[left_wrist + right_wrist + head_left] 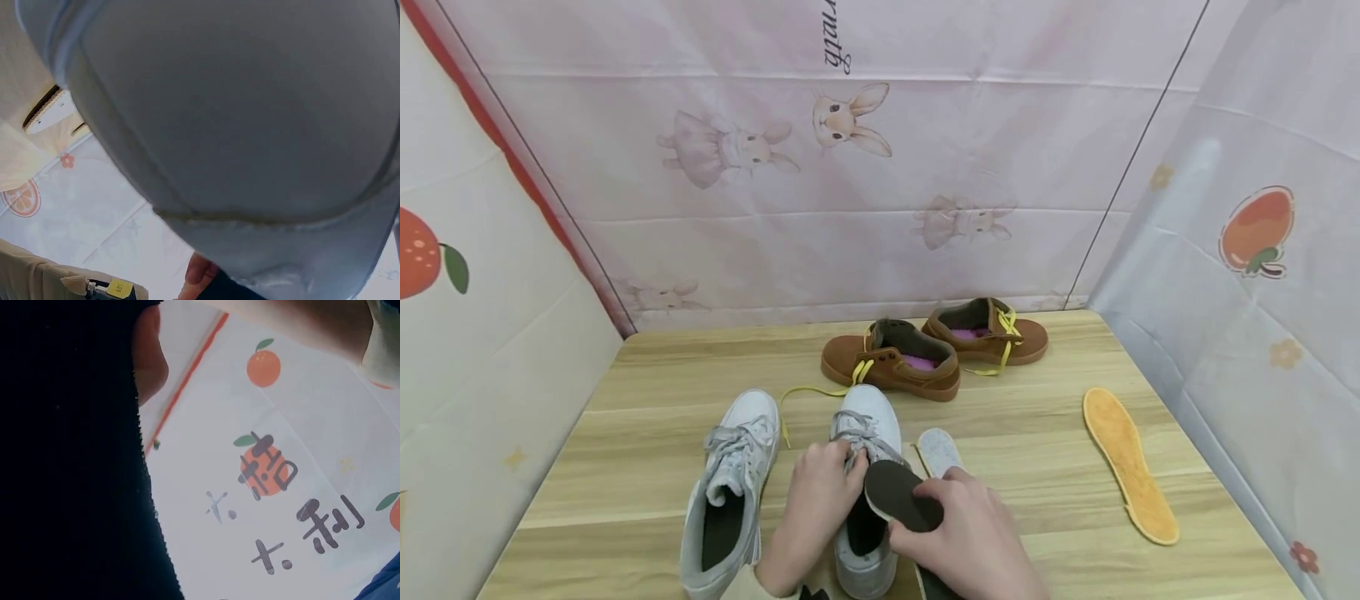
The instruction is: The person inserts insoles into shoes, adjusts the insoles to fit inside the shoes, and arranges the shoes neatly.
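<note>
Dark script lettering [835,37], apparently "rmth", runs sideways on the pink rabbit-print backdrop [880,192]; brush-style characters [330,526], including 桔 and 利, mark the white orange-print cloth [200,562] in the right wrist view. A small yellow label [120,288] is illegible. The right hand [970,533] pinches the dark, round-ended insole [891,498] between thumb and fingers; its free end projects up-left from the grip, over the opening of the white lace-up shoe [867,404]. The insole's visible long axis slants from upper left to lower right. The left hand [816,487] grips the shoe near its grey laces [859,429]. The shoe's toe points toward the worktop's [1022,450] far edge.
</note>
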The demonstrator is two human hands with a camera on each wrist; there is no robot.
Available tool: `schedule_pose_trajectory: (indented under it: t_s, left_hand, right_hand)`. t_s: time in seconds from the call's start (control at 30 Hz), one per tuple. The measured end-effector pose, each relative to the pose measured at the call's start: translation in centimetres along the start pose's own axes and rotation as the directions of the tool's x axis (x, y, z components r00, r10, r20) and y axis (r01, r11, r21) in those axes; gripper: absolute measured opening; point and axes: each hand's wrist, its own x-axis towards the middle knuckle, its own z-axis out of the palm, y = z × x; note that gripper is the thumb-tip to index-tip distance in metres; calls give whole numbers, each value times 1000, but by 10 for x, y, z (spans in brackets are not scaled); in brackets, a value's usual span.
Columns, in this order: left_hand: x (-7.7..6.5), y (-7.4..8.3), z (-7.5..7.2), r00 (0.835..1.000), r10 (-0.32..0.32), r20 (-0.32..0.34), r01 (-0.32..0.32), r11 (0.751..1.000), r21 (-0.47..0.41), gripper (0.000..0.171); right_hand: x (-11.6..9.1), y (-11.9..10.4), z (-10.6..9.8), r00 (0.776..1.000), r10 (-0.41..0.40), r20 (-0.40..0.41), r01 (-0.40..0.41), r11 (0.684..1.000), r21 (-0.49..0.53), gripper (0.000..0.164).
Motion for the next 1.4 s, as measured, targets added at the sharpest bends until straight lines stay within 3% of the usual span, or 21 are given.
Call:
schedule_pose_trajectory:
  t_s: [0.3,0.73,1.4]
  left_hand:
    - [0,-1,-1,999,-15,29,15,1000,-8,40]
    - [-1,-3,0,999,-19,27,19,1000,-1,34]
    - [-1,-3,0,999,-20,42,20,1000,6,38]
  right_hand:
    - [-4,-6,-6,998,-54,30,51,996,71,16]
    - [-6,-12,6,983,-154,-100,161,985,65,8]
    - [-5,-20,20,989,-127,-80,133,988,83,7]
